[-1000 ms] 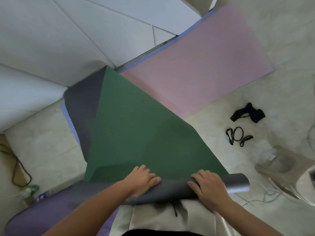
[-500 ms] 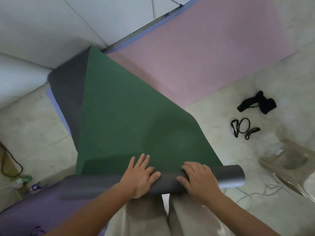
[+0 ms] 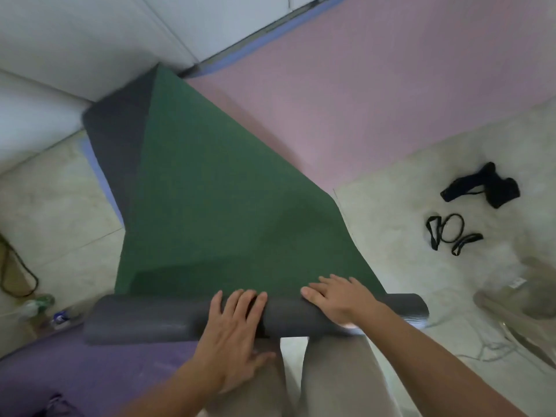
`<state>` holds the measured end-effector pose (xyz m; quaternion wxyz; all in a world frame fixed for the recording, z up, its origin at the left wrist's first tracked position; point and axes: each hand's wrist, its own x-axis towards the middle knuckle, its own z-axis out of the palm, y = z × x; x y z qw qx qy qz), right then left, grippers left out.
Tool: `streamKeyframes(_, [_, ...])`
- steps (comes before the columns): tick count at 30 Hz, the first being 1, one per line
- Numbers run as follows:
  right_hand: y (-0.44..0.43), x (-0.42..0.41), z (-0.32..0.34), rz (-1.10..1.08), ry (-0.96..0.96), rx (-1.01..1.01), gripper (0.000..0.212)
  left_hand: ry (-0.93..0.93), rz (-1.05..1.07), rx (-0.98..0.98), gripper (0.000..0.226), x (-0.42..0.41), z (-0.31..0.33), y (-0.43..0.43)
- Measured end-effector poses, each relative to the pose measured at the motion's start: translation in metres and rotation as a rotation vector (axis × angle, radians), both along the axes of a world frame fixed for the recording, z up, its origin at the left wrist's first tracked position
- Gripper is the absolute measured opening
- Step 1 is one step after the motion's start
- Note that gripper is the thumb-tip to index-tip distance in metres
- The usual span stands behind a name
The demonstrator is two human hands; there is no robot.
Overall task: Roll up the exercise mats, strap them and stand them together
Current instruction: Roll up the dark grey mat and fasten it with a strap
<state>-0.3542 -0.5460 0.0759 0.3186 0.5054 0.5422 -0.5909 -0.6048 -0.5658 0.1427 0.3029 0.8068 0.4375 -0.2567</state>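
Green mat [image 3: 225, 191]: near end wound into grey roll [image 3: 144, 322], most of length flat on floor [image 3: 388, 212]. I log left hand [image 3: 234, 332], right hand [image 3: 340, 299] flat on roll, fingers straight, clasping nothing. Pink mat [image 3: 376, 100], purple mat [image 3: 90, 365]: unrolled. Straps [image 3: 451, 233]: unused, right of mat. Judged: early stage.

No writing can be read in this view.
A small white tag [image 3: 515, 283] on the translucent stool [image 3: 532, 300] at the right, and the label of a bottle [image 3: 38, 304] by the left edge, are both too blurred to make out.
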Motion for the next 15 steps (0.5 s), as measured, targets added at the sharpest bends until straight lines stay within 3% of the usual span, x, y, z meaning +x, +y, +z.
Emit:
streamKeyframes(3, [0.011,-0.004,-0.005,0.021,-0.079,0.122,0.078,0.069,0.032,-0.020,0.094,0.004,-0.016,0.014])
streamKeyframes(5, [0.010,0.000,0.004,-0.022,-0.112,0.430,0.088,0.108,0.061,-0.122,0.095,0.011,-0.026,0.032])
streamKeyframes(7, [-0.010,0.003,0.018,-0.009,0.005,0.653,0.083,0.159,0.079,-0.292,0.104,0.011,-0.035,0.051])
streamKeyframes(11, [-0.036,0.005,0.003,0.200,0.037,0.656,0.087,0.177,0.151,-0.457,0.106,0.012,-0.053,0.070])
streamKeyframes(15, [-0.002,0.003,-0.017,0.301,0.069,0.668,0.064,0.166,0.032,-0.421,0.085,0.014,-0.046,0.075])
